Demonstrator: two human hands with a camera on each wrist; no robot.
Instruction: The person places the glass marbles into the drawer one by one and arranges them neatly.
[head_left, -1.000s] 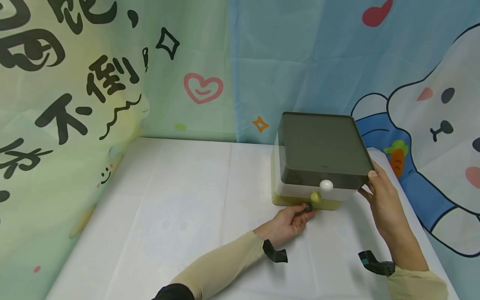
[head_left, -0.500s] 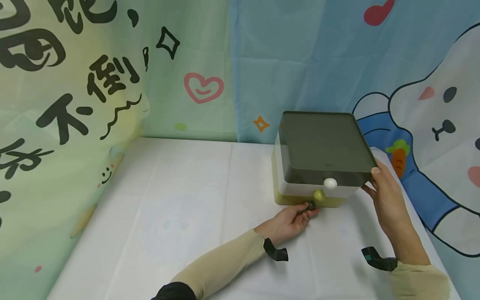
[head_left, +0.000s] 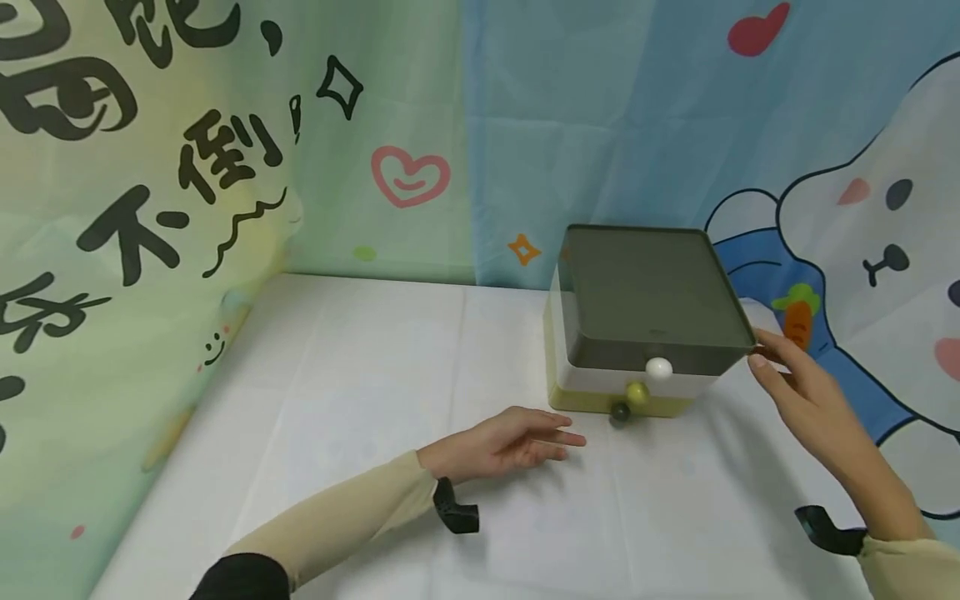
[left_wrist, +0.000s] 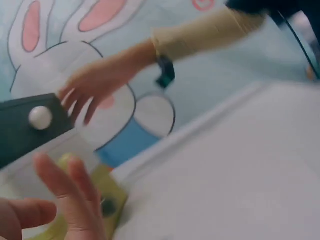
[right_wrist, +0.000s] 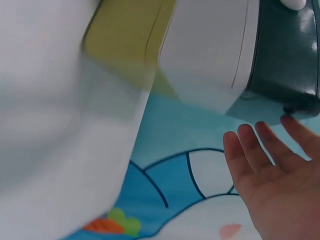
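A small three-tier drawer box (head_left: 656, 292), dark green on top, white in the middle and yellow-green below, stands on the table's right side. Its front carries a white knob (head_left: 659, 368), an olive knob (head_left: 637, 393) and a dark knob (head_left: 619, 412). To the left of the dark knob, apart from it, my left hand (head_left: 510, 446) has its fingers extended and holds nothing. My right hand (head_left: 813, 396) is beside the box's right front corner, fingertips right at the dark top tier. In the right wrist view the right hand's fingers (right_wrist: 240, 150) are spread, with nothing in them.
A white cloth covers the table (head_left: 360, 375). Printed fabric hangs behind and at both sides, with a heart (head_left: 410, 177) at the back and a cartoon rabbit (head_left: 877, 200) at the right, close to the box.
My left hand has let go of the dark knob and drawn back to the left. The right hand has loosened from the box's corner and shifted right. The box stays in place.
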